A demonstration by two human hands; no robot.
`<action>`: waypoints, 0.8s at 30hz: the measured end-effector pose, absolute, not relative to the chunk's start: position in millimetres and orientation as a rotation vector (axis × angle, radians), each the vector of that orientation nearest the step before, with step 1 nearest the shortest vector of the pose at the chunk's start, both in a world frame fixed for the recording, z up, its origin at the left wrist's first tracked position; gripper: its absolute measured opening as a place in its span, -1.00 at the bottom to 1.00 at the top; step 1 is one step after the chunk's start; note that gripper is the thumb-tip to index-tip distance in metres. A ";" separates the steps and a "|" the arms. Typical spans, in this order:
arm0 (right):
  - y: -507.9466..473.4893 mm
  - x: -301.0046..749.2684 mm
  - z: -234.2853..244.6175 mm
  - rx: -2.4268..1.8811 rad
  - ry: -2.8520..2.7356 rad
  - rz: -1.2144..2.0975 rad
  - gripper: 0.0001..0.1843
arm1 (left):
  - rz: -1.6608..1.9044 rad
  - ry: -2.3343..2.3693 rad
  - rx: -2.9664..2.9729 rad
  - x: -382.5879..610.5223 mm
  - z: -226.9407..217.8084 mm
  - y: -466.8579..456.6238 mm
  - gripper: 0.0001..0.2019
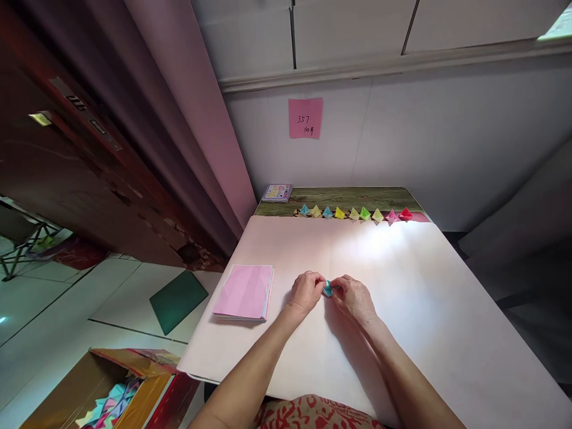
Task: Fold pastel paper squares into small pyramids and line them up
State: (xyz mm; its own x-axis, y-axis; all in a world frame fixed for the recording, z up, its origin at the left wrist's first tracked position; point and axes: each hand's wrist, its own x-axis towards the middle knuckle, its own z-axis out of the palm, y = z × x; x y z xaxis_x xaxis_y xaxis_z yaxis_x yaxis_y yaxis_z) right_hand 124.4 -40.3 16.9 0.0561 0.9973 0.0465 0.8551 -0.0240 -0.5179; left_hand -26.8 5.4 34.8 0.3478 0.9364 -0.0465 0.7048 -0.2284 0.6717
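Note:
A small folded piece of teal paper [328, 289] is pinched between both hands over the middle of the white-covered table [393, 333]. My left hand [307, 289] grips its left side with thumb and forefinger. On its right side, the fingertips of my right hand [355, 296] are closed on it. Fingers cover much of the paper, so its full shape is hidden. To the left of my hands lies a stack of square paper [245, 291] with a pink sheet on top. Along the far edge stands a row of several small folded paper pieces [339, 213] in various colours.
At the back left corner sits a small stack of printed cards [277, 192]. A pink note [305, 118] with handwriting is stuck to the wall. An open cardboard box [129, 387] with colourful folded paper stands at lower left, near a green board [179, 302] on the floor.

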 end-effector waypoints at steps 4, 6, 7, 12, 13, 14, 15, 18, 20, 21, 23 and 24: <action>-37.0 120.6 20.3 -2.005 -1.940 0.471 -0.77 | 0.354 1.443 2.089 -24.3 38.6 8.1 -0.76; -34.3 117.5 23.9 -2.060 -1.996 0.456 -0.78 | 0.237 1.441 2.196 -19.3 42.7 7.3 -0.72; -32.8 115.9 26.2 -2.091 -2.025 0.447 -0.77 | 0.168 1.440 2.258 -16.1 45.1 6.4 -0.71; -25.1 111.4 38.9 -2.204 -2.093 0.462 -0.75 | -0.044 1.494 2.420 -0.9 53.7 3.0 -0.70; -23.6 111.4 41.2 -2.207 -2.093 0.469 -0.76 | -0.049 1.493 2.425 0.7 54.2 3.9 -0.71; -22.1 111.6 43.2 -2.204 -2.095 0.475 -0.76 | -0.050 1.485 2.424 1.6 54.3 5.5 -0.72; -20.7 111.7 44.8 -2.202 -2.098 0.481 -0.77 | -0.052 1.470 2.423 1.8 53.9 7.7 -0.74; -17.2 112.1 46.4 -2.185 -2.114 0.501 -0.78 | -0.055 1.412 2.417 0.0 51.3 15.9 -0.79; -16.0 112.7 44.3 -2.165 -2.121 0.505 -0.77 | -0.048 1.381 2.410 -2.3 48.5 20.3 -0.81; -15.7 113.3 42.4 -2.153 -2.122 0.506 -0.77 | -0.041 1.372 2.404 -3.5 46.8 21.8 -0.80; -15.6 115.1 37.5 -2.128 -2.119 0.511 -0.77 | -0.025 1.364 2.389 -5.7 43.1 23.5 -0.77; -15.7 116.3 34.9 -2.120 -2.114 0.516 -0.77 | -0.018 1.361 2.381 -6.7 41.1 23.8 -0.76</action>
